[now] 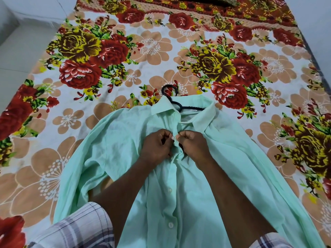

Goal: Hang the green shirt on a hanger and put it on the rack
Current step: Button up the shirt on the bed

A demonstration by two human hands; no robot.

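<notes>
The pale green shirt (pixel 125 140) lies front-up on the bed, collar away from me. A black hanger (pixel 169 96) sits inside it; its hook sticks out past the collar and one arm shows in the open neck. My left hand (pixel 157 145) and my right hand (pixel 194 145) meet at the placket just below the collar. Both pinch the fabric around a small white button (pixel 173 138) held between their fingertips. More buttons run down the front toward me. The rack is not in view.
A floral bedsheet (pixel 161 51) with red and yellow roses covers the bed under the shirt. White floor or wall shows at the left (pixel 21 42). A dark object (pixel 206 0) lies at the far edge of the bed.
</notes>
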